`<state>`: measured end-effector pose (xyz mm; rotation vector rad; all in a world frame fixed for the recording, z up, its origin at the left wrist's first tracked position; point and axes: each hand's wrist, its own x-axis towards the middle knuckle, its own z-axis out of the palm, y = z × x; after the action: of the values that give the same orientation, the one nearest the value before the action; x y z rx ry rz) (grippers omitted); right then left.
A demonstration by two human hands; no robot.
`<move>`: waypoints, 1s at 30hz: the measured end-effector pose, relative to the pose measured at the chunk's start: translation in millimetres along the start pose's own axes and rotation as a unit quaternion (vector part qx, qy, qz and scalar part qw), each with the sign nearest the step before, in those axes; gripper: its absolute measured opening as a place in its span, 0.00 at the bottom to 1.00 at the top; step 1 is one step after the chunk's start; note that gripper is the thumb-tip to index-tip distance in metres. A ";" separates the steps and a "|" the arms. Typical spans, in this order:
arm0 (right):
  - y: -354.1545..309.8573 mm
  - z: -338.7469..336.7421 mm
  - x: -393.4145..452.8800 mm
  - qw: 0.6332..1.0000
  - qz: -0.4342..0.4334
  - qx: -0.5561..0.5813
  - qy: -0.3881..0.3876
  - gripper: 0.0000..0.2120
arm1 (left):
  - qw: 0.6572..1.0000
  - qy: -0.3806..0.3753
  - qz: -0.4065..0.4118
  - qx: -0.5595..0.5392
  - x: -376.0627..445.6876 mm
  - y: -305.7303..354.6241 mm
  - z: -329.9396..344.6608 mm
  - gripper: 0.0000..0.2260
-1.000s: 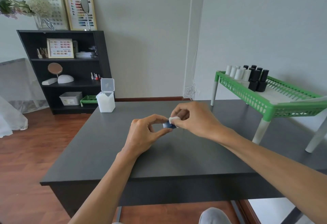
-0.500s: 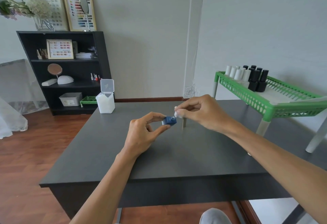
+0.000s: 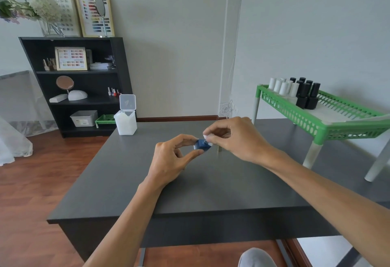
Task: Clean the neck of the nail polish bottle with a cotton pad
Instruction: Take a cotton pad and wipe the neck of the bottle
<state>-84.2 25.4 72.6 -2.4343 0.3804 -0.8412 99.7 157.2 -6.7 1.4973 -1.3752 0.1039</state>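
A small blue nail polish bottle [image 3: 202, 144] is pinched between the thumb and forefinger of my left hand [image 3: 171, 158], held above the dark table and tilted toward my right hand. My right hand [image 3: 234, 138] pinches a small white cotton pad [image 3: 205, 137] against the top of the bottle at its neck. Most of the pad is hidden by my fingers. A slim cap with a brush [image 3: 219, 149] stands upright on the table just behind my right hand.
A white cotton pad box [image 3: 126, 119] with its lid up stands at the far left of the dark table [image 3: 130, 173]. A green rack [image 3: 320, 123] with white and black bottles stands on the right. A black bookshelf is against the far wall.
My right hand lifted the pad off the bottle, showing the open neck and the cap behind, then came back down onto the neck. The left hand held the bottle almost still.
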 end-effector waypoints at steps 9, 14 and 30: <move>5.9 -2.5 -2.5 0.996 0.053 0.074 -0.002 0.07 | 1.000 -0.001 -0.013 -0.019 -0.5 -0.5 -0.7 0.14; 4.6 2.1 -8.6 0.998 0.040 0.042 -0.022 0.05 | 1.000 0.008 -0.015 -0.019 -0.1 -0.4 -0.5 0.14; 12.1 15.5 -22.2 0.994 0.046 0.101 0.014 0.05 | 0.999 0.011 -0.046 -0.026 -1.1 -0.6 0.6 0.14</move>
<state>-92.4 30.9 44.6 -2.2034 0.3950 -0.8315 99.4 157.3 -8.0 1.5092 -1.2812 0.0261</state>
